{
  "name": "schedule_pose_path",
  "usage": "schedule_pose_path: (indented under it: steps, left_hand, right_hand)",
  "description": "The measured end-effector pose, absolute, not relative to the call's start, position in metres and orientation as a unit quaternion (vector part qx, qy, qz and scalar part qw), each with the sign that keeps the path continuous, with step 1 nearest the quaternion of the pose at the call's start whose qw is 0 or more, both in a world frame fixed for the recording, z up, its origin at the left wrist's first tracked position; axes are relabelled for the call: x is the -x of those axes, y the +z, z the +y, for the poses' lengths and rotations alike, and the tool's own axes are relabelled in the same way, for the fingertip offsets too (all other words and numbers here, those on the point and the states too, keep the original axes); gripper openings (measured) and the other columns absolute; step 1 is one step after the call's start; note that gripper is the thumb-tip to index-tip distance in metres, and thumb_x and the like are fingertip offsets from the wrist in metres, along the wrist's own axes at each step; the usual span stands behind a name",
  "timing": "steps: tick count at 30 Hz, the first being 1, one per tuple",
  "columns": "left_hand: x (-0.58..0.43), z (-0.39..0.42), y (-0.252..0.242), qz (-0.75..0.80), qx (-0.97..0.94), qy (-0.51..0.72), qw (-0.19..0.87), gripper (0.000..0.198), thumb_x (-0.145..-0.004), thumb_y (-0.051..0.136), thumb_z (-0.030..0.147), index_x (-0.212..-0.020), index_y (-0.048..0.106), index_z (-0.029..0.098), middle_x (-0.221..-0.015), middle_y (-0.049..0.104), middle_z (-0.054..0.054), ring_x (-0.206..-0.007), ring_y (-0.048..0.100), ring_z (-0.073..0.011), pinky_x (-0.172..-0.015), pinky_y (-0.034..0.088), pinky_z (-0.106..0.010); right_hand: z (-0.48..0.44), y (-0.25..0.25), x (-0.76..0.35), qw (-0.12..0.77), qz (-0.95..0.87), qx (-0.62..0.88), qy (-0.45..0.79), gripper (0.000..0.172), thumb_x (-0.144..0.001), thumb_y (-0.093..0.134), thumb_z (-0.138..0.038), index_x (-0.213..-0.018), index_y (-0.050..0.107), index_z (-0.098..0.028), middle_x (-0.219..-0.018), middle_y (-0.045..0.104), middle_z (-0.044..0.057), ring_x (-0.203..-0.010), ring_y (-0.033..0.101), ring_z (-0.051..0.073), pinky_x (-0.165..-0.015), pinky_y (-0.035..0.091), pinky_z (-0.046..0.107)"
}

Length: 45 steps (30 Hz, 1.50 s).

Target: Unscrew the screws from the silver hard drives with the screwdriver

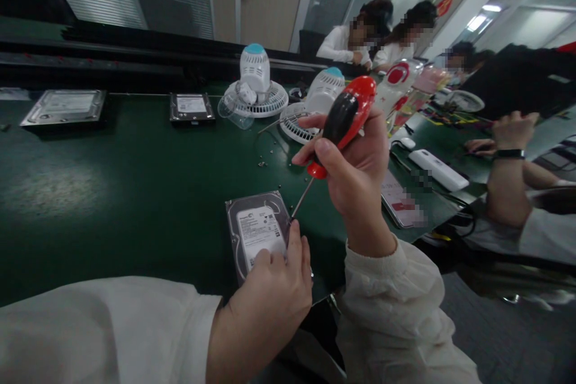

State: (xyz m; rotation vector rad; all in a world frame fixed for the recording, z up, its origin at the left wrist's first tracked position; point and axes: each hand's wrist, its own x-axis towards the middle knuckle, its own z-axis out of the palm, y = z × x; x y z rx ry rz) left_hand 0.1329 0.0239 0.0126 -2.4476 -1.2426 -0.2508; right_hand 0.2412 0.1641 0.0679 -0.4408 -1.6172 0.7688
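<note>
A silver hard drive (pixel 260 229) with a white label lies flat on the green table close to me. My left hand (pixel 274 288) grips its near right part, the index finger stretched to the right edge by the screwdriver's tip. In my right hand (pixel 360 174) is a screwdriver (pixel 345 115) with a red and black handle, tilted, its thin shaft reaching down to the drive's right edge. Whether the tip sits in a screw is too small to tell. Several tiny screws (pixel 263 164) are scattered on the table beyond the drive.
Two more hard drives, a larger one (pixel 65 107) and a smaller one (pixel 192 108), lie farther back. White fan parts (pixel 255 75) stand behind the screws. A phone (pixel 400 201) and a white box (pixel 438 170) are at right. A co-worker's hand (pixel 515 132) is farther right; other people sit beyond.
</note>
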Motion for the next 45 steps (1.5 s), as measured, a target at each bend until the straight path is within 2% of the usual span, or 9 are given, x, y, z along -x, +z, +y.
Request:
schedule_pose_path:
  steps: [4, 10, 17, 24, 30, 37, 39, 42, 45]
  left_hand:
    - [-0.133, 0.024, 0.012, -0.443, 0.871, -0.089, 0.192, 0.051, -0.088, 0.06, 0.034, -0.129, 0.066, 0.003, -0.136, 0.055, -0.032, -0.059, 0.067, -0.021, -0.05, 0.048, -0.03]
    - [-0.132, 0.023, 0.013, -0.439, 0.872, -0.093, 0.197, 0.05, -0.089, 0.059, 0.03, -0.129, 0.065, 0.002, -0.135, 0.055, -0.033, -0.059, 0.066, -0.0209, -0.049, 0.047, -0.031]
    - [-0.132, 0.023, 0.012, -0.437, 0.87, -0.101, 0.206, 0.048, -0.09, 0.057, 0.029, -0.128, 0.066, 0.002, -0.134, 0.058, -0.032, -0.061, 0.067, -0.022, -0.05, 0.046, -0.031]
    - [-0.132, 0.022, 0.012, -0.434, 0.873, -0.093, 0.204, 0.049, -0.091, 0.055, 0.03, -0.13, 0.064, 0.001, -0.136, 0.055, -0.034, -0.065, 0.068, -0.0234, -0.051, 0.045, -0.031]
    - [-0.132, 0.021, 0.011, -0.434, 0.874, -0.087, 0.202, 0.05, -0.091, 0.056, 0.031, -0.13, 0.064, 0.001, -0.137, 0.054, -0.034, -0.062, 0.066, -0.022, -0.05, 0.043, -0.03]
    - [-0.132, 0.021, 0.012, -0.436, 0.873, -0.081, 0.203, 0.05, -0.09, 0.056, 0.03, -0.131, 0.063, 0.001, -0.137, 0.054, -0.035, -0.06, 0.065, -0.0206, -0.05, 0.043, -0.03]
    - [-0.132, 0.021, 0.011, -0.437, 0.873, -0.079, 0.204, 0.051, -0.091, 0.055, 0.03, -0.131, 0.063, 0.001, -0.137, 0.054, -0.035, -0.06, 0.065, -0.0203, -0.05, 0.043, -0.03]
    - [-0.132, 0.021, 0.011, -0.435, 0.873, -0.078, 0.205, 0.05, -0.092, 0.055, 0.03, -0.131, 0.063, 0.0, -0.137, 0.054, -0.035, -0.06, 0.065, -0.0198, -0.05, 0.043, -0.029]
    - [-0.132, 0.022, 0.012, -0.433, 0.875, -0.078, 0.201, 0.051, -0.092, 0.055, 0.029, -0.132, 0.061, -0.002, -0.136, 0.054, -0.036, -0.061, 0.066, -0.0203, -0.05, 0.043, -0.029]
  right_hand:
    - [0.161, 0.07, -0.242, 0.607, -0.699, 0.207, 0.316, 0.042, -0.085, 0.068, -0.047, -0.111, 0.038, -0.033, -0.102, 0.068, -0.004, -0.06, 0.063, 0.007, -0.053, 0.056, 0.024]
    - [0.161, 0.069, -0.247, 0.588, -0.706, 0.234, 0.318, 0.043, -0.091, 0.049, -0.062, -0.127, 0.045, -0.039, -0.114, 0.068, 0.0, -0.056, 0.061, 0.007, -0.051, 0.051, 0.025]
    - [0.159, 0.071, -0.246, 0.62, -0.677, 0.185, 0.35, 0.029, -0.092, 0.056, -0.04, -0.12, 0.052, -0.034, -0.108, 0.07, 0.0, -0.054, 0.061, 0.008, -0.049, 0.051, 0.027]
    - [0.156, 0.072, -0.246, 0.62, -0.676, 0.221, 0.33, 0.033, -0.09, 0.06, -0.043, -0.12, 0.048, -0.035, -0.106, 0.069, 0.001, -0.059, 0.061, 0.011, -0.047, 0.05, 0.027]
    - [0.155, 0.072, -0.246, 0.631, -0.671, 0.191, 0.339, 0.034, -0.086, 0.068, -0.032, -0.113, 0.049, -0.037, -0.106, 0.067, -0.002, -0.062, 0.063, 0.009, -0.056, 0.053, 0.026]
    - [0.156, 0.076, -0.251, 0.594, -0.676, 0.187, 0.394, 0.047, -0.085, 0.055, -0.054, -0.126, 0.052, -0.032, -0.125, 0.068, 0.003, -0.087, 0.071, 0.02, -0.071, 0.06, 0.034]
    - [0.156, 0.077, -0.252, 0.594, -0.683, 0.175, 0.388, 0.043, -0.087, 0.054, -0.051, -0.125, 0.054, -0.032, -0.126, 0.067, 0.003, -0.085, 0.072, 0.019, -0.071, 0.059, 0.033]
    - [0.155, 0.076, -0.25, 0.615, -0.679, 0.17, 0.363, 0.034, -0.089, 0.058, -0.039, -0.122, 0.055, -0.032, -0.121, 0.069, 0.003, -0.073, 0.07, 0.015, -0.064, 0.058, 0.031]
    - [0.152, 0.075, -0.249, 0.623, -0.677, 0.206, 0.334, 0.035, -0.085, 0.067, -0.032, -0.117, 0.051, -0.037, -0.116, 0.068, 0.0, -0.064, 0.066, 0.012, -0.057, 0.056, 0.03]
